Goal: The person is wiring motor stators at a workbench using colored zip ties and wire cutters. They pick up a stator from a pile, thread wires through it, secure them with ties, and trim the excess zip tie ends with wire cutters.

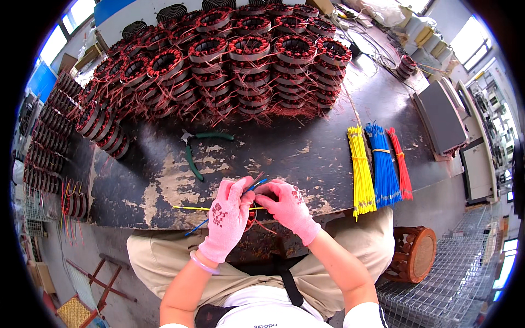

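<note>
Pink-gloved left hand (227, 216) clasps blue wire (197, 227), seemingly steadying it; right hand (287, 205) sits alongside, grip unclear; pliers (191, 159) lie beyond, presumably handy.

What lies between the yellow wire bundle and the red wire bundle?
In the head view, a blue wire bundle lies between them.

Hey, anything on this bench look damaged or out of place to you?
Yes, the worktop looks damaged: its dark surface seems worn away in ragged, pale patches, especially left of the left hand. The green-handled pliers lie open beyond it, but that seems ordinary.
</note>
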Tool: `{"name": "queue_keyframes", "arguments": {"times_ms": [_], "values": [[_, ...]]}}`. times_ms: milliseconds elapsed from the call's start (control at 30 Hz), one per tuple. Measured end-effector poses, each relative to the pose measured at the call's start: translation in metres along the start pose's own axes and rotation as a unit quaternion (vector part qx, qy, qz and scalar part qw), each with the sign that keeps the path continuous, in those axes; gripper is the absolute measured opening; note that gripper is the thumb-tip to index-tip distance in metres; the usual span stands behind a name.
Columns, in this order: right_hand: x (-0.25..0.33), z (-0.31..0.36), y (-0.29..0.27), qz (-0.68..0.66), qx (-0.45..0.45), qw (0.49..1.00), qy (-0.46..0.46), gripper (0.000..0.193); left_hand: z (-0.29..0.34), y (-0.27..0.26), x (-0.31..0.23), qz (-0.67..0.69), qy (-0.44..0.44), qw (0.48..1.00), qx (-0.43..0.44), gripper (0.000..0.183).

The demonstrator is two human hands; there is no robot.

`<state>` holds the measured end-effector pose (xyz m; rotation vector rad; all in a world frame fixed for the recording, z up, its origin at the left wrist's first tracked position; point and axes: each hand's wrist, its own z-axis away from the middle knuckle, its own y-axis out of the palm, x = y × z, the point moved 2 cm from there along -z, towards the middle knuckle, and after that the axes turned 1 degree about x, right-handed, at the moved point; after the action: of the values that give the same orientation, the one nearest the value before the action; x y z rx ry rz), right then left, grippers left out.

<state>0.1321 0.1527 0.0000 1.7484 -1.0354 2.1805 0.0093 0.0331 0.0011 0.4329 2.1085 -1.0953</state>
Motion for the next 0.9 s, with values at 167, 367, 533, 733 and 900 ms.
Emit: {"name": "queue_keyframes", "arguments": {"times_ms": [167,367,533,733,900], "values": [[0.003,0.015,-0.001,0.032,-0.079,0.996,-0.033,0.013,-0.004,-0.008,-0.004,-0.008,0.000,0.999,0.049,0.025],[0.011,0.035,-0.005,0.195,-0.183,0.949,-0.170,0.021,-0.009,-0.016,0.001,-0.002,0.041,0.992,0.120,0.019],[0.016,0.035,-0.014,0.220,-0.155,0.941,-0.203,0.025,-0.012,-0.017,-0.005,-0.046,0.048,0.990,0.126,0.021],[0.022,0.032,-0.018,0.201,-0.127,0.947,-0.214,0.022,-0.011,-0.019,-0.018,-0.132,0.076,0.982,0.110,0.020],[0.011,0.024,-0.017,0.072,-0.075,0.983,-0.152,0.015,-0.012,-0.018,-0.022,-0.083,0.071,0.988,0.108,0.019]]}}
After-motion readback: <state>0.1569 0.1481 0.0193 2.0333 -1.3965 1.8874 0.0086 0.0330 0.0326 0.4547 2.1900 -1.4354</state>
